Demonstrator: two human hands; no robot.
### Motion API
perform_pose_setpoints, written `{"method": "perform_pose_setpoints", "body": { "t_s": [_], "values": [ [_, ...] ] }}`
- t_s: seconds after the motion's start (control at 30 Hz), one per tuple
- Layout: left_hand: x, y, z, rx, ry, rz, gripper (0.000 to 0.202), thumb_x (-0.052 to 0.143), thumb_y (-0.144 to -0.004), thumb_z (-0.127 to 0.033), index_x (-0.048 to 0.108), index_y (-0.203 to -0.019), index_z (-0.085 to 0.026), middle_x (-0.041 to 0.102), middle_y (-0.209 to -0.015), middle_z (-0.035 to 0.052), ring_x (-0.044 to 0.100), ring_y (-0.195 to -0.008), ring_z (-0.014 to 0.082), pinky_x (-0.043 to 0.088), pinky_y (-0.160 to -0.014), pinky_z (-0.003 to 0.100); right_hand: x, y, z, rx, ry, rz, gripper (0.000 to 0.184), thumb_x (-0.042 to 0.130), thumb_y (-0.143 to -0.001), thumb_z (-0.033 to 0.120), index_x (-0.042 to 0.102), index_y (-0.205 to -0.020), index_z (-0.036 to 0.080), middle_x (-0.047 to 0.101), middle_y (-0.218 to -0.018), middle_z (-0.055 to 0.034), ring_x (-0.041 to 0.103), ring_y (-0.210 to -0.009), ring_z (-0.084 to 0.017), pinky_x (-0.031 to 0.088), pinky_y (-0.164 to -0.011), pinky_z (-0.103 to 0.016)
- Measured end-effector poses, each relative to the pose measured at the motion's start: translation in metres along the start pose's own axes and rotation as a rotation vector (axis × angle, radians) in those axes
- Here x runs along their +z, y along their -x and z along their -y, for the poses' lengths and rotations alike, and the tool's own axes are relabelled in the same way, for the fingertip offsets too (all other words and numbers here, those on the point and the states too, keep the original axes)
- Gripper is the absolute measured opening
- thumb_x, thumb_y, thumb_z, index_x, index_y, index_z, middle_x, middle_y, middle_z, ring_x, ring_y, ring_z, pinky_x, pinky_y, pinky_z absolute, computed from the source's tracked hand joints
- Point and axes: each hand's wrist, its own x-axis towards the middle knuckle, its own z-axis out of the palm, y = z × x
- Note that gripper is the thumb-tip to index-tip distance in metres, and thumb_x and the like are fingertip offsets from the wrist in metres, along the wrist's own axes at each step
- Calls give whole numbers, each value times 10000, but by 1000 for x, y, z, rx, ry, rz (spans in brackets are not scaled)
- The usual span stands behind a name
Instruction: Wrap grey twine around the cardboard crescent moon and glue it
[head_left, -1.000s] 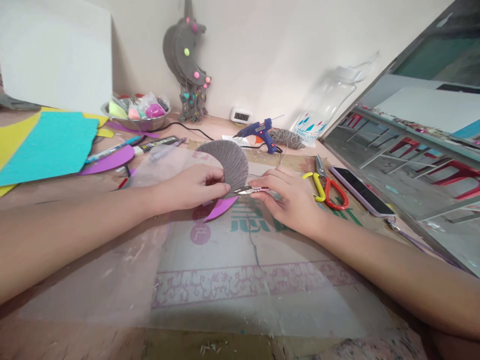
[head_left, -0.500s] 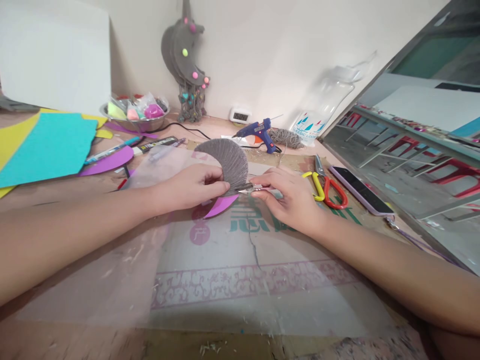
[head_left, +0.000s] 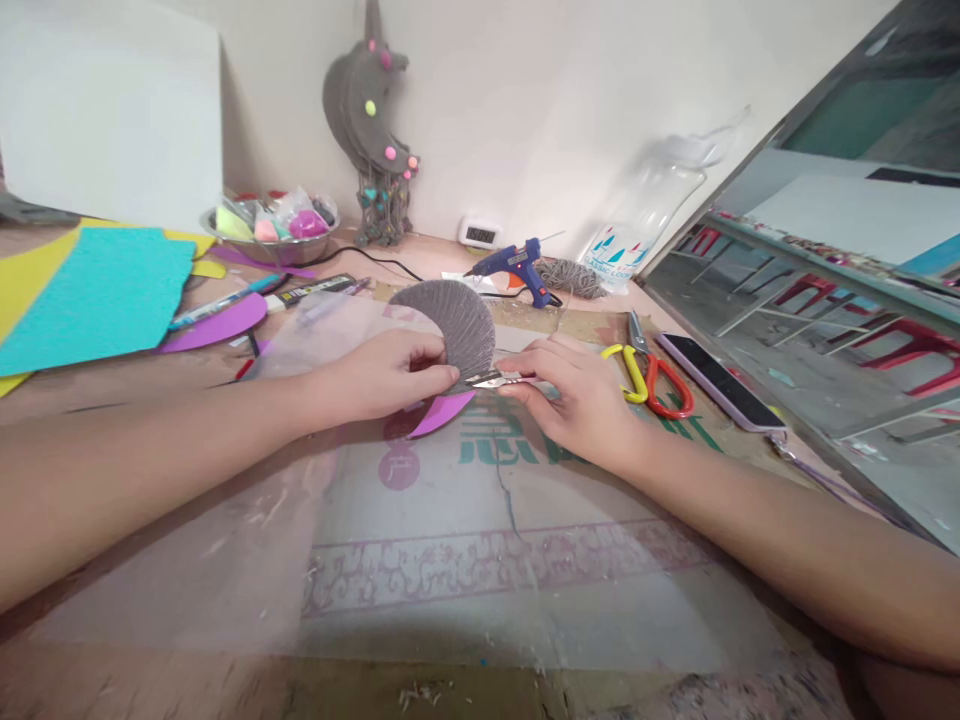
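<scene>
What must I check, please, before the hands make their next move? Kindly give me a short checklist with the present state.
1. Left hand grips the gray crescent: ok, thumb on its face.
2. Right hand holds the small metal tool: ok, pinched between thumb and fingers.
3. Tool tip well clear of the left thumb: not ok, it points toward the thumb, close by.
4. Purple piece fixed to the crescent: cannot tell, it shows below the lower edge.
5. Scissors out of the hands: ok, lying beside the right hand.
6. Glue gun cold: cannot tell.
</scene>
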Motion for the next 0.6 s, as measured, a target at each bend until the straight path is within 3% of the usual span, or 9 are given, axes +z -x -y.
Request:
{"method": "perform_pose_setpoints", "body": {
  "t_s": [0.6],
  "values": [
    [1, 0, 0, 14, -16, 9, 316, 502, -818, -288, 390, -544, -175, 398, -523, -54, 387, -514, 80, 291, -502, 238, 0, -2, -2, -49, -8, 15, 132, 569, -884, 268, 633, -951, 174, 675, -817, -44, 561, -725, -162, 417, -684, -303]
  ]
}}
